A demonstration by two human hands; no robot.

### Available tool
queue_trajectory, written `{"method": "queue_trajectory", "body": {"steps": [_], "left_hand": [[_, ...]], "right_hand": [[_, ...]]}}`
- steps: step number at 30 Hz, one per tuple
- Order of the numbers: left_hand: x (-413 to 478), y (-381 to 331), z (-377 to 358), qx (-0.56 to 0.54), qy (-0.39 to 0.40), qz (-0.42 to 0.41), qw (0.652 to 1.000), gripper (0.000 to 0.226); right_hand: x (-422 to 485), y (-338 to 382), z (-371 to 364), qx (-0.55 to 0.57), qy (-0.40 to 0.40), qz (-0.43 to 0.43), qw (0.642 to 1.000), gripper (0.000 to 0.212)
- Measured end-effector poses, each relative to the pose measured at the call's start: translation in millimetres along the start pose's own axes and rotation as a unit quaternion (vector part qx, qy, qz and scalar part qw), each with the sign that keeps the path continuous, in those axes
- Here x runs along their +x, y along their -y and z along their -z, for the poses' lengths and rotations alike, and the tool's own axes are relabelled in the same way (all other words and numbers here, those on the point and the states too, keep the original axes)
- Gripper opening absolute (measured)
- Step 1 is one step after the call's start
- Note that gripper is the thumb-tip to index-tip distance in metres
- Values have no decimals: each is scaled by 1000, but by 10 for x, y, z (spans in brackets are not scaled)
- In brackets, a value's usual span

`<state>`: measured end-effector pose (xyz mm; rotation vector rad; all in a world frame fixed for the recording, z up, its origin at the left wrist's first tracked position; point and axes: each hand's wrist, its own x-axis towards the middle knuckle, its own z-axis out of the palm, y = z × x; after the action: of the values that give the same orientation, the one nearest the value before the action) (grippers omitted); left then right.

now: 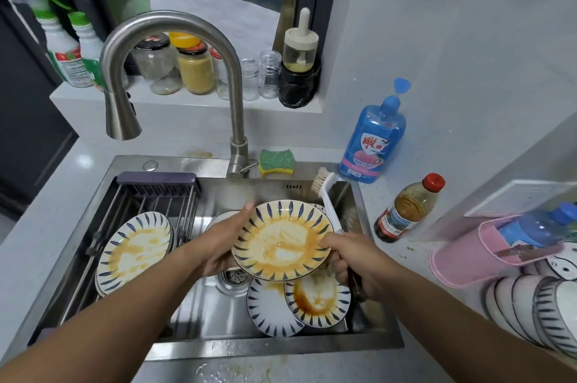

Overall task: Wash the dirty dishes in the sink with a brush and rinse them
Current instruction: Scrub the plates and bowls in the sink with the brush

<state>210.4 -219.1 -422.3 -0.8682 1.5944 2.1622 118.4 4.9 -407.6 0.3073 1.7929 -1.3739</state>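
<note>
The white plastic long-handled brush (329, 208) is clamped in the grip of the right hand (356, 261), its long axis running toward the far right corner of the stainless steel sink (274, 348), tan bristles facing left. The round sauce-smeared plate with blue rim strokes (282, 240) is gripped at its left edge by the left hand (224, 245) above the sink's middle, bare steel open behind it.

Plate (282, 240) blue-striped, orange-stained; brush (329, 204) prob. white
</note>
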Motion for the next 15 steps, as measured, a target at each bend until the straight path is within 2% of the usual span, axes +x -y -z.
{"method": "queue_trajectory", "body": {"steps": [2,4,6,7,8,9,10,12,13,15], "left_hand": [[-49,27,62,69,20,-42,997,57],[-136,44,173,245,46,-103,963,70],[-205,85,212,428,106,-153,884,90],[-216,140,175,523,124,-190,821,95],[-199,212,108,601,125,-241,751,93],[-176,287,24,644,113,-286,701,86],[-147,363,-50,650,97,-323,681,80],[-67,465,-149,606,65,-367,703,76],[-47,478,-177,569,56,-361,737,70],[11,530,-227,453,53,-292,841,48]], "right_hand": [[78,3,-12,41,9,-35,999,16],[147,-19,0,55,5,-58,997,23],[195,-31,20,69,-3,-77,995,28],[210,-38,31,77,-5,-84,993,27],[215,-45,40,79,-7,-89,993,25],[223,-51,41,71,-8,-92,993,24],[209,-46,44,52,-7,-95,994,26],[146,-12,82,-6,7,-90,996,37],[75,29,99,-47,14,-74,996,40],[-107,126,182,-160,2,-8,987,45]]}}
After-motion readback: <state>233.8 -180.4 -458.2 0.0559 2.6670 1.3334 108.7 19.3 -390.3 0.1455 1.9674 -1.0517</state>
